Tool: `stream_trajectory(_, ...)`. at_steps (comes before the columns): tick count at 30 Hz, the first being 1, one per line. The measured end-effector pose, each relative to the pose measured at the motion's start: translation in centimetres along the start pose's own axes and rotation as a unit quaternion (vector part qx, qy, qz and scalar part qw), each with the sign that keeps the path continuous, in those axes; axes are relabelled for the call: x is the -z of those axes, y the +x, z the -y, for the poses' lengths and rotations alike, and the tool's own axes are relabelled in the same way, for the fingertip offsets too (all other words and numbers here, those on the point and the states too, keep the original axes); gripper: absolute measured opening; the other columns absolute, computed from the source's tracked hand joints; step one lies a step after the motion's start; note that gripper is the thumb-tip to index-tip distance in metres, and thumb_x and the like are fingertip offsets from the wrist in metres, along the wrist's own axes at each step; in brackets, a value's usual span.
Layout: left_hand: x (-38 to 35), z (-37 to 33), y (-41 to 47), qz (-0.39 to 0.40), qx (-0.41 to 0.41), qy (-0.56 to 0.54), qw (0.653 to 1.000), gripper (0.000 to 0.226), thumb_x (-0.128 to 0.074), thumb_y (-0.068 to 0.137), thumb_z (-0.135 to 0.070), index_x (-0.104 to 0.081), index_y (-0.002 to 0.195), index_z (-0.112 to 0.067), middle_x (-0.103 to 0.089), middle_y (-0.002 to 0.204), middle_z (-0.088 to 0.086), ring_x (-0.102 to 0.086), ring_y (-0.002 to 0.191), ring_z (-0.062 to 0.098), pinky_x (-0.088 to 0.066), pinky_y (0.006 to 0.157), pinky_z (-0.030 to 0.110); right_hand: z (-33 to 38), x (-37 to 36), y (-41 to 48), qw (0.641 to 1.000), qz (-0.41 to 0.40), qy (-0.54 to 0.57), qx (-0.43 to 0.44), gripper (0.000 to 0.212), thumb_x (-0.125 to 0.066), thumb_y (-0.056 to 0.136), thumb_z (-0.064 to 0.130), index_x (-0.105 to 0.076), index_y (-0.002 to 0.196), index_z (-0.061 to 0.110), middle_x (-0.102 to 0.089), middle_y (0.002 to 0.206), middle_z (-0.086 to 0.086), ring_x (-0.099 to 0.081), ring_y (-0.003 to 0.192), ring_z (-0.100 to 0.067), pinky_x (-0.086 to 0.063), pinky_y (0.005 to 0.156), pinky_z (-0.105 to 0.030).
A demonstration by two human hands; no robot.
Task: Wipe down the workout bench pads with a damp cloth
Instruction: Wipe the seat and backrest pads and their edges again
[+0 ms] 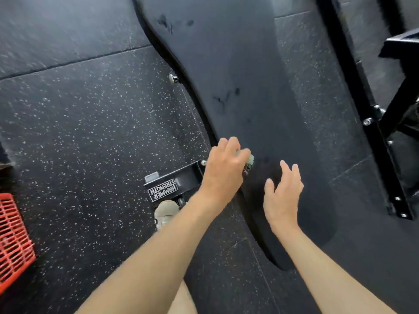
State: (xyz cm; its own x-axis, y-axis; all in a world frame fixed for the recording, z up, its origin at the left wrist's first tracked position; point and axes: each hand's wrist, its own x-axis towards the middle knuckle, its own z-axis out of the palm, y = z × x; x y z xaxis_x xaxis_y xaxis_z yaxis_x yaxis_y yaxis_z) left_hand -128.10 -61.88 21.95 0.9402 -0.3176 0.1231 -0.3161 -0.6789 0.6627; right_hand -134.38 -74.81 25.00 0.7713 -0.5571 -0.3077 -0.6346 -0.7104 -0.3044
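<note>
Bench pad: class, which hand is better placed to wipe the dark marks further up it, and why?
Left. The left hand grips the cloth at the edge of the bench pad, with the dark marks further up. The right hand is open over the pad and holds nothing.

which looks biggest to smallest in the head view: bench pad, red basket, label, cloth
1. bench pad
2. red basket, cut off at the frame edge
3. label, then cloth, but unsure: the left hand covers most of the cloth
</note>
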Motion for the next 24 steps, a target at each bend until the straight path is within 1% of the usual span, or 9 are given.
stream_trajectory(2, 1.3, 2.4, 5.5, 0.002, -0.063, 0.098, 0.993, 0.029, -0.061, 0.049, 0.012, -0.060, 0.068, -0.010, -0.053, 0.077, 0.009, -0.049, 0.068, 0.029, -0.037, 0.050, 0.034, 0.7, 0.3, 0.6, 1.000, 0.002, -0.021, -0.001, 0.054, -0.044, 0.099, 0.020, -0.024, 0.150, 0.020, -0.006, 0.160, -0.007, -0.011, 0.143, -0.026, -0.024, 0.113, -0.042)
stream_trajectory(7, 2.8, 4.8, 12.5, -0.076, 0.141, 0.115, 0.980, 0.033, -0.055, 0.060, 0.016, -0.064, 0.081, -0.007, -0.054, 0.086, 0.013, -0.047, 0.079, 0.033, -0.041, 0.064, 0.038, 2.7, 0.5, 2.0, 0.999, 0.031, -0.009, 0.005, 0.057, -0.042, 0.100, 0.024, -0.019, 0.151, 0.021, 0.001, 0.160, -0.005, -0.008, 0.143, -0.022, -0.024, 0.114, -0.040)
stream_trajectory(10, 0.3, 1.3, 6.8, 0.038, -0.036, 0.082, 0.995, 0.035, -0.052, 0.058, 0.016, -0.062, 0.084, -0.005, -0.051, 0.078, 0.011, -0.044, 0.070, 0.028, -0.044, 0.058, 0.039, 3.3, 0.9, 2.8, 0.999, 0.034, 0.009, -0.015, 0.059, -0.043, 0.100, 0.024, -0.017, 0.152, 0.021, 0.003, 0.160, -0.005, -0.006, 0.144, -0.022, -0.024, 0.116, -0.041)
stream_trajectory(12, 0.0, 0.9, 3.6, 0.131, -0.213, 0.098, 0.963, 0.033, -0.040, 0.066, 0.009, -0.062, 0.085, -0.006, -0.051, 0.076, 0.009, -0.044, 0.066, 0.025, -0.045, 0.054, 0.038, 3.9, 1.0, 3.2, 0.999, 0.042, 0.014, -0.019, 0.059, -0.044, 0.099, 0.024, -0.017, 0.152, 0.020, 0.003, 0.160, -0.007, -0.008, 0.143, -0.024, -0.027, 0.114, -0.042)
stream_trajectory(14, 1.5, 2.9, 5.9, 0.167, -0.282, 0.113, 0.938, 0.038, -0.033, 0.067, 0.005, -0.064, 0.087, -0.007, -0.052, 0.078, 0.009, -0.045, 0.068, 0.026, -0.045, 0.055, 0.038, 4.4, 1.2, 3.2, 0.998, 0.057, 0.009, -0.017, 0.059, -0.043, 0.100, 0.024, -0.016, 0.152, 0.020, 0.005, 0.160, -0.006, -0.007, 0.143, -0.023, -0.028, 0.113, -0.042)
stream_trajectory(18, 5.1, 7.6, 14.9, 0.036, -0.005, 0.115, 0.993, 0.046, -0.049, 0.059, 0.019, -0.066, 0.095, -0.005, -0.051, 0.091, 0.016, -0.044, 0.083, 0.034, -0.041, 0.061, 0.037, 5.0, 1.6, 3.7, 0.998, 0.066, -0.009, -0.002, 0.059, -0.043, 0.099, 0.024, -0.016, 0.151, 0.021, 0.005, 0.160, -0.004, -0.010, 0.142, -0.022, -0.032, 0.112, -0.043)
stream_trajectory(20, 5.7, 7.2, 16.1, -0.009, 0.114, 0.104, 0.988, 0.048, -0.046, 0.062, 0.022, -0.064, 0.098, -0.004, -0.049, 0.096, 0.018, -0.043, 0.087, 0.035, -0.040, 0.063, 0.037, 5.7, 1.6, 3.9, 0.997, 0.073, -0.002, -0.004, 0.059, -0.044, 0.099, 0.024, -0.017, 0.151, 0.021, 0.006, 0.160, -0.004, -0.010, 0.142, -0.022, -0.032, 0.112, -0.043)
stream_trajectory(22, 4.6, 5.8, 14.7, 0.009, 0.092, 0.112, 0.989, 0.050, -0.047, 0.059, 0.023, -0.062, 0.098, -0.005, -0.048, 0.094, 0.016, -0.040, 0.084, 0.031, -0.036, 0.061, 0.033, 6.6, 1.3, 4.3, 0.997, 0.077, 0.001, -0.005, 0.059, -0.044, 0.099, 0.024, -0.016, 0.151, 0.021, 0.006, 0.160, -0.004, -0.009, 0.142, -0.023, -0.031, 0.112, -0.043)
stream_trajectory(24, 3.8, 4.3, 12.1, 0.117, -0.071, 0.119, 0.983, 0.047, -0.052, 0.058, 0.017, -0.062, 0.097, -0.007, -0.049, 0.090, 0.011, -0.042, 0.080, 0.026, -0.031, 0.054, 0.028, 7.8, 1.0, 4.7, 0.997, 0.080, -0.010, -0.010, 0.061, -0.045, 0.098, 0.025, -0.016, 0.151, 0.020, 0.006, 0.160, -0.007, -0.011, 0.142, -0.025, -0.032, 0.111, -0.043)
